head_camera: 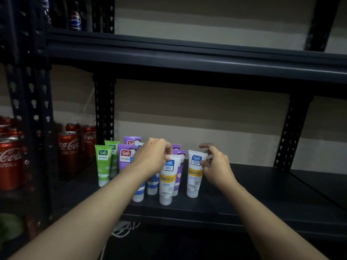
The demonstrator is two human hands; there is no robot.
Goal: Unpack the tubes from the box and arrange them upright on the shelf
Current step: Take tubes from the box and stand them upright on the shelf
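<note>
Dark metal shelf (262, 186) carries two white tubes upright near its front. Left hand (155, 156) pinches the top of the left white tube (167, 182); right hand (216, 166) pinches the right white tube (194, 175). Behind them stand purple tubes (125, 156) and green tubes (102, 164).

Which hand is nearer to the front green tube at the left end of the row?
Left. The left hand pinches the left yellow-banded tube, a few tubes right of the front green tube; the right hand holds the right yellow-banded tube, farther right.
</note>
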